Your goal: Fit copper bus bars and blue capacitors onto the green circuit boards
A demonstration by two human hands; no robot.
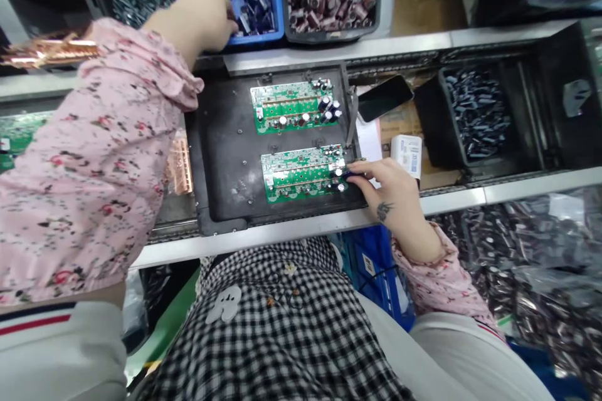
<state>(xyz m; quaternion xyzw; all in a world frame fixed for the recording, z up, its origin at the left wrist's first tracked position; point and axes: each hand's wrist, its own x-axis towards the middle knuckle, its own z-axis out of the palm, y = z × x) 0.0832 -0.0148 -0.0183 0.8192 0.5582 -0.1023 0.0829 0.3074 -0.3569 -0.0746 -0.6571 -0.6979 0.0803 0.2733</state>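
My right hand (392, 194) pinches a capacitor (347, 173) at the lower board (298, 177) in the tray (221, 138), seemingly seating it; next calls for careful alignment. My left hand (202, 17) is at the blue bin (279, 6), grip hidden.

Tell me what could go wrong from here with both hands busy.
The right hand pinches a small dark part close to standing parts on the lower green board, so it might bump them. The left hand is at the blue bin meanwhile, so split attention could perhaps let the pinched part slip.
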